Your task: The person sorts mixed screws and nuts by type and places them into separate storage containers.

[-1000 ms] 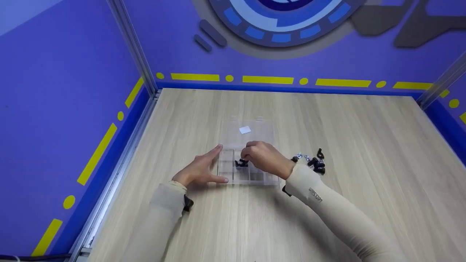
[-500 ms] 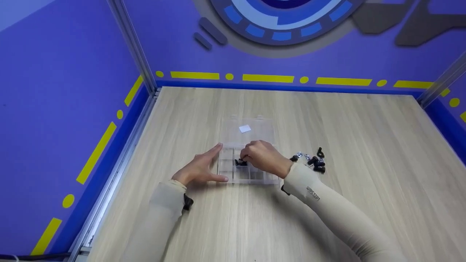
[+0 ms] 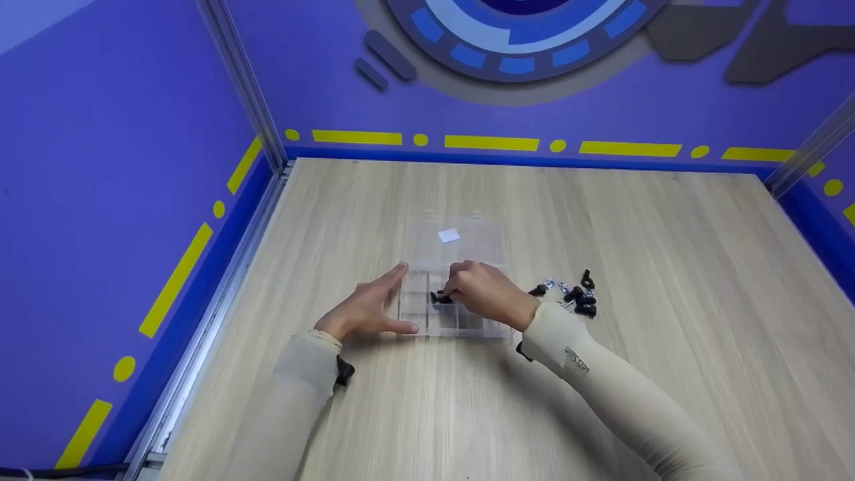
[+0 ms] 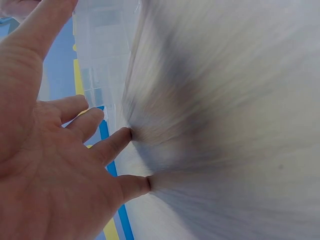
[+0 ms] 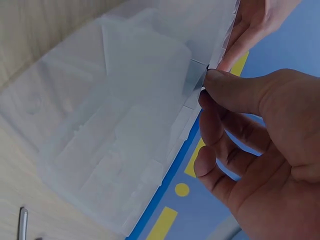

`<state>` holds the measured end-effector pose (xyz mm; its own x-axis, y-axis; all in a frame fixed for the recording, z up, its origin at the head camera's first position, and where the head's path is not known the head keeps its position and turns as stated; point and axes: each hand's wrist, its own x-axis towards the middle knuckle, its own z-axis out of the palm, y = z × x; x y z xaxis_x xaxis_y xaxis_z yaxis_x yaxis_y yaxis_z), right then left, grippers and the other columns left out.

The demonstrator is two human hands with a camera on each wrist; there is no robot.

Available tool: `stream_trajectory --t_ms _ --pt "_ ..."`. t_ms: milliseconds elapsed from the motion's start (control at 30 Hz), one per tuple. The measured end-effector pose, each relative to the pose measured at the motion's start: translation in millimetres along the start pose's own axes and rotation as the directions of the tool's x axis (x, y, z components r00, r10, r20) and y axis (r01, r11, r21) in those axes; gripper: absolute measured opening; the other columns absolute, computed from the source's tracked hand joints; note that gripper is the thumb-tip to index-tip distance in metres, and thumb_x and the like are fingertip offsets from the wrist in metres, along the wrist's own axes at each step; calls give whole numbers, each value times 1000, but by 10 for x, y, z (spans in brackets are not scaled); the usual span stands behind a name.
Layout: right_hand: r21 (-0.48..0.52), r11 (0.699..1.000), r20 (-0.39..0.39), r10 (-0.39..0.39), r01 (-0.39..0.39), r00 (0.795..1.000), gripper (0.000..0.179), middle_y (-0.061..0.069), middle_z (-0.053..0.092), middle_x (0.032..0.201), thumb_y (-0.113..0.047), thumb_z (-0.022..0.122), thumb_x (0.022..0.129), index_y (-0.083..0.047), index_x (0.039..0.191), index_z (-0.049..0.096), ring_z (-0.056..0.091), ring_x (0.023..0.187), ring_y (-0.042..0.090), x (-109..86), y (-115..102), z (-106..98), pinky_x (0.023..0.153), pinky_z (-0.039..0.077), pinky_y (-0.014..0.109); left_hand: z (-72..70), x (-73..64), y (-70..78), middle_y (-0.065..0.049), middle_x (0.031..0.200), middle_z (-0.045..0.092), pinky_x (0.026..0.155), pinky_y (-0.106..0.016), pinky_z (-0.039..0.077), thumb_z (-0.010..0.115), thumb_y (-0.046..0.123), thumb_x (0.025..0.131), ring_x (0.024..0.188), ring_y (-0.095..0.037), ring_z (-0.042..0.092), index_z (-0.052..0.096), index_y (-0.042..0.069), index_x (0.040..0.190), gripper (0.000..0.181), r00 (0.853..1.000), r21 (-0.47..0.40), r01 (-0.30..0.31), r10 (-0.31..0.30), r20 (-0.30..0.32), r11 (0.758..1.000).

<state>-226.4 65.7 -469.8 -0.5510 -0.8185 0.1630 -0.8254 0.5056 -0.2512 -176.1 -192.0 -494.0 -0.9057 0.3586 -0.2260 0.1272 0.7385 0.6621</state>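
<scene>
A clear plastic compartment box [image 3: 444,332] lies with its lid [image 3: 477,235] folded back on the table. My left hand [image 3: 364,308] braces the box's left side, thumb and index finger spread and nearly straight; its palm and fingers show in the left wrist view. Over a middle compartment, my right hand [image 3: 491,292] pinches a small black part between thumb and index finger, mostly hidden by the fingertips. Several small black pieces [image 3: 438,298] sit in that compartment beneath the fingers. In the right wrist view, the pinching fingers [image 5: 230,90] meet at the box's edge.
To the right of the box lies a loose pile of black pieces [image 3: 585,301] and small shiny metal bits [image 3: 549,283]. A white paper label [image 3: 449,235] is on the lid. Blue panels [image 3: 133,167] wall in the wooden table [image 3: 634,234] behind and at the sides.
The right hand stays over the same compartment, with its fingers shifting only slightly among the black pieces. The left hand keeps its place on the box. The head view has tilted a little.
</scene>
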Motion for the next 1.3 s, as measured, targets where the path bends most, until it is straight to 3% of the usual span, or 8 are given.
stream_trajectory --t_ms 467,900,1300 --pt "35 999 27 26 -27 999 14 5 75 97 2 74 92 -7 99 82 72 88 19 -33 -10 -44 80 61 35 9 0 -12 5 172 9 127 -50 13 87 53 78 157 -23 14 12 21 167 121 1000 -8 -5 5 -6 1000" --pt "17 996 -13 -84 84 996 9 4 71 88 2 76 89 -5 85 80 69 81 19 -121 -6 -32 71 60 35 15 19 -22 -1 172 10 126 -55 10 87 51 79 157 -24 14 13 16 167 120 999 -5 -33 33 1 999" --pt "81 996 -45 -25 29 999 12 3 74 100 1 73 93 -7 98 81 70 93 18 -220 96 -58 83 60 36 16 13 -9 2 172 10 127 -52 12 88 52 78 157 -25 14 12 18 167 122 1000 0 -13 13 -6 1000"
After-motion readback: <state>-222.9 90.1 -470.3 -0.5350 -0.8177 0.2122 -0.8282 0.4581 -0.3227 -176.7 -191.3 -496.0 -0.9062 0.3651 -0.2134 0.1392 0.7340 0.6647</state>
